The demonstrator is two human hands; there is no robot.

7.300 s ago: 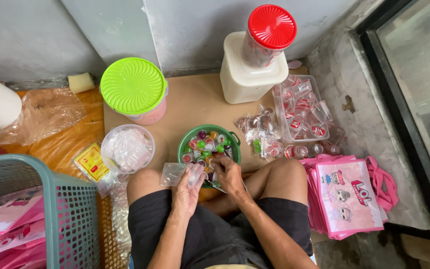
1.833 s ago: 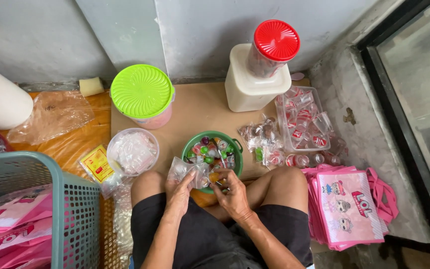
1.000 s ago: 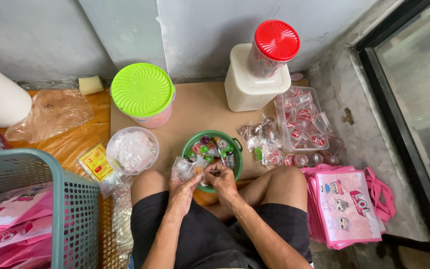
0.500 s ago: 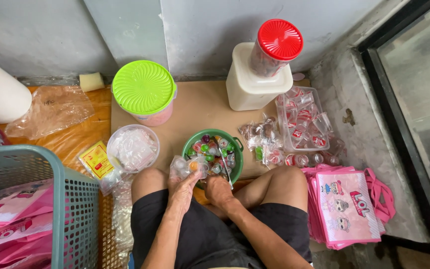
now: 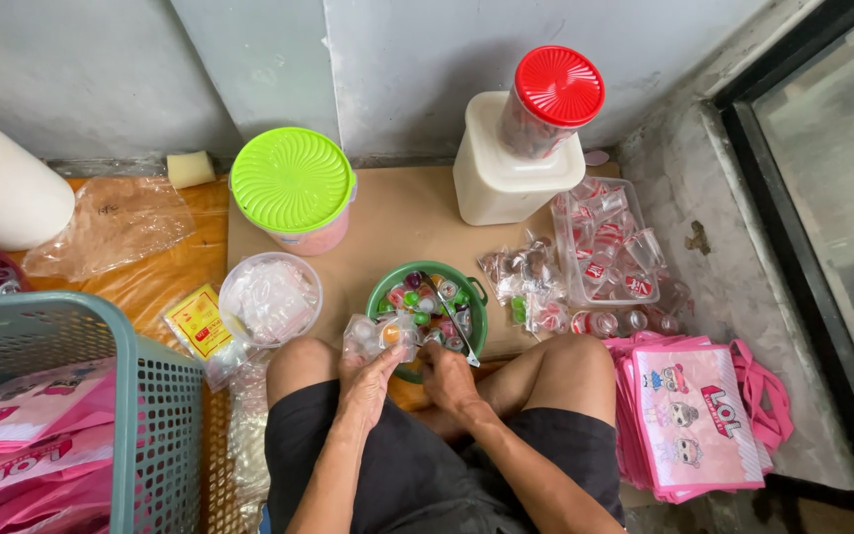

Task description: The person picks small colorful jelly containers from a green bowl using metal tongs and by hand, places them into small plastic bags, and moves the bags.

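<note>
The person sits on the floor with bare knees spread, and a green bowl (image 5: 427,314) of small coloured sweets stands between the knees on a sheet of brown cardboard (image 5: 402,213). The left hand (image 5: 368,381) is closed around a small clear plastic bag (image 5: 380,334) that already has a few sweets in it, held at the near left rim of the bowl. The right hand (image 5: 444,371) is just beside it at the bowl's near rim, fingers curled in a narrow pinch close to the bag's mouth; what it pinches cannot be made out. A metal spoon (image 5: 452,318) lies across the bowl. Left of the bowl stands a clear round tub (image 5: 269,297), and behind that a pink tub with a lime-green lid (image 5: 292,183). Behind the bowl to the right stands a cream container with a red-lidded jar (image 5: 546,99) on top. Right of the bowl lie filled clear packets (image 5: 531,282), a clear tray of small cups (image 5: 610,242), and pink bags (image 5: 694,415). Far left of the bowl is a teal basket (image 5: 91,425).
</note>
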